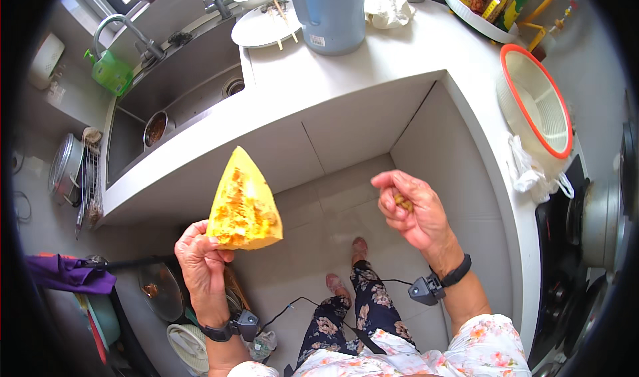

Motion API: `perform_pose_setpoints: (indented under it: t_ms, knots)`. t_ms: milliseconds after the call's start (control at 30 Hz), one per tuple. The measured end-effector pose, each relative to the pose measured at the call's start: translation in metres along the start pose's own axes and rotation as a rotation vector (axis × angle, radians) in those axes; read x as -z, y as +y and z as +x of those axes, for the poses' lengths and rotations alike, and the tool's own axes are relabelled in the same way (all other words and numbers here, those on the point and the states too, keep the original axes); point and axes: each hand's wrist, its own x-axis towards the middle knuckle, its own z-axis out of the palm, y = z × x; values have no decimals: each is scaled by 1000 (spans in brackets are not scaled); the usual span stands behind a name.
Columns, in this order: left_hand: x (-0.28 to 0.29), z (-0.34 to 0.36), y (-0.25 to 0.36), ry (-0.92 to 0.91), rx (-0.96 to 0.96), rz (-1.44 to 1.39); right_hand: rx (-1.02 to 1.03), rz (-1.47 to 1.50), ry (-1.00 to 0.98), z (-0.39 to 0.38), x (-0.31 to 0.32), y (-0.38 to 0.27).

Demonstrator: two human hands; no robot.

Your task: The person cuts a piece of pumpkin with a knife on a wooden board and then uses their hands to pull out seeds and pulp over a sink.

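Note:
My left hand (203, 257) grips the lower left edge of a yellow pumpkin wedge (241, 214), held upright with its narrow tip upward and orange stringy flesh on the face toward me. To the right of the wedge, my right hand (414, 210) is closed around small yellow-brown bits (402, 202) that look like seeds or pulp. Both hands are in the air over the floor, in front of the counter, and the right one does not touch the wedge.
White counter (413, 50) with a grey-blue bucket (329, 10), plates (256, 30) and a red-rimmed strainer (536, 104). The sink (186, 90) at back left holds a metal pot (157, 129). A stove (559, 270) is at right; racks, lids and purple cloth (66, 274) are at left.

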Motion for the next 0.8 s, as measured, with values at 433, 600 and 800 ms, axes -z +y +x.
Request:
perform_pose_setpoints:
  t_ms: [433, 600, 800]
  knots:
    - [3, -12, -19, -90, -76, -89, 151, -84, -140, 17, -11, -14]
    - [3, -7, -22, -136, -102, -164, 188, -67, -111, 25, -15, -10]
    - [3, 7, -24, -182, -131, -116, 264, -5, -104, 35, -17, -9]
